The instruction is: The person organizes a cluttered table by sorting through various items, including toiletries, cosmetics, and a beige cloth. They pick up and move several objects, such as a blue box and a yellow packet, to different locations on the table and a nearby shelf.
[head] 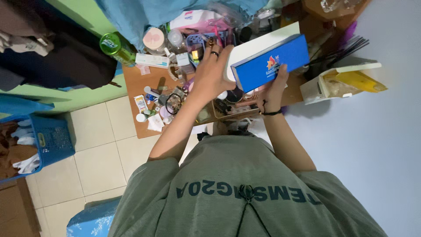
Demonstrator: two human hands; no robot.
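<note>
Head view, looking straight down over a grey-green shirt (245, 193) at two bare arms raised toward a cluttered wooden table (136, 81). Both hands hold a long blue box (269, 62) with a white side, lifted above the table at about one o'clock from the middle of the picture. The left hand (212, 72) is spread wide with fingers apart, palm pressed against the box's near-left end – a dark ring sits on one finger. The right hand (274, 90) is closed on the box from beneath, fingers curled up over the lower blue edge, and a thin black band circles that wrist. The box lies tilted, its right end higher than its left.

Under and around the hands the table is crowded (too jumbled to sort out fully): a green bottle (116, 46) on its side at ten o'clock, a round pink-lidded jar (154, 39) near eleven, a small white carton (151, 60) just below it, a purple basket (198, 44) of small items beside the left hand. At three o'clock from the box an open cream carton (337, 81) holds a yellow packet, with a bunch of dark sticks (346, 50) just above it. A blue cloth (144, 13) hangs along the top edge. Far at nine o'clock – on the tiled floor – stands a blue basket (55, 140) with clothes in it
</note>
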